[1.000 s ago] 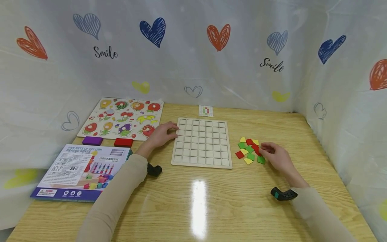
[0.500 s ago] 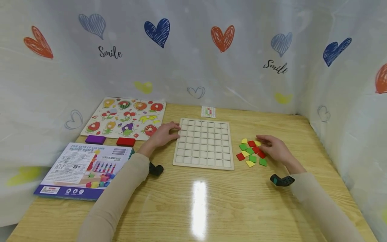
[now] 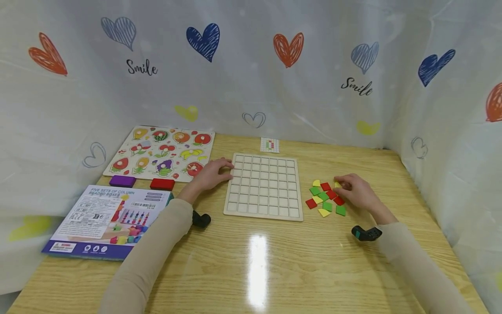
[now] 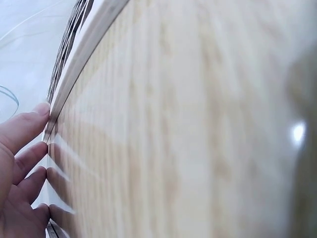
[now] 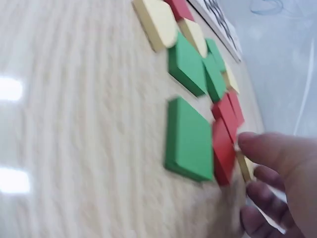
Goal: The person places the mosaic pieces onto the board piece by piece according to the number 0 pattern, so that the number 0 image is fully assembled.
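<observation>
My left hand [image 3: 211, 176] rests by the left edge of a wooden grid board [image 3: 263, 186]. In the left wrist view its thumb tip touches the board's edge, and the other fingertips rest on the tabletop. At the right, my right hand [image 3: 358, 192] pinches a yellow tile with one rounded side [image 5: 244, 166] between thumb and fingers, at the far right of a loose group of tiles. Close by lie red tiles [image 5: 225, 148] and green tiles [image 5: 190, 141], with more yellow ones [image 5: 157, 22] among them.
A small pattern card [image 3: 269, 145] lies behind the board. On the left are a fruit peg puzzle [image 3: 176, 150], a purple block [image 3: 122, 181], a red block [image 3: 162, 184] and a bead-toy box [image 3: 98, 222]. A printed curtain [image 3: 235, 78] surrounds the table.
My right hand has moved from the red tiles at the group's right side slightly farther back to a yellow tile, which its fingers now pinch. The left hand has stayed at the board.
</observation>
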A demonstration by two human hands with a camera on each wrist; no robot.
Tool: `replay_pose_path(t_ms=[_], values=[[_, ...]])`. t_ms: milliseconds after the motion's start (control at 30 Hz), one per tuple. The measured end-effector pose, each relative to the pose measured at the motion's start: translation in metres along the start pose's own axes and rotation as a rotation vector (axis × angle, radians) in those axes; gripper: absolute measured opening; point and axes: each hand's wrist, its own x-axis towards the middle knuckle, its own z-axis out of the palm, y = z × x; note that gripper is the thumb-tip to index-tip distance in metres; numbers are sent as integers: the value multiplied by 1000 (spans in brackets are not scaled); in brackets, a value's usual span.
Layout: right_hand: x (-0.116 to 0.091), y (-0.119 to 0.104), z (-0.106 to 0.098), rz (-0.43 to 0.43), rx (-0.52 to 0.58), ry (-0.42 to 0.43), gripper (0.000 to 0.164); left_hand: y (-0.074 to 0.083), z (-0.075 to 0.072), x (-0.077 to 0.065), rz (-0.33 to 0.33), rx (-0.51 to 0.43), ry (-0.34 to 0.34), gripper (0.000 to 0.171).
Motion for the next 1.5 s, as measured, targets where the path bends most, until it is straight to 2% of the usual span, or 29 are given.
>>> replay_pose_path(t_ms=[133,200,400,567,733,800,933,1133,1333,1500], values=[[-1,5,-7,-77,40,-85,36,-1,0,1,-5,-2,0,35],[-1,9,-8,-81,44,-95,32,-1,0,1,1,-1,2,35],[2,16,-5,-86,-19,-25,24,-1,-1,1,10,1,5,34],[11,9,-9,-80,-54,4,23,-1,-1,1,3,4,6,33],[21,-14,-10,-103,-4,75,24,-1,-1,2,-1,9,2,33],[27,-26,-6,-107,35,80,24,-1,-1,2,3,8,-1,33],[45,-51,5,-112,93,45,26,-1,0,2,15,-4,7,32],[78,-89,27,-158,114,-8,26,0,-1,1,38,3,28,31],[110,-112,53,-176,132,-53,25,0,-2,1,12,-13,3,32],[130,-127,68,-243,134,-68,27,0,-1,2,8,4,2,31]])
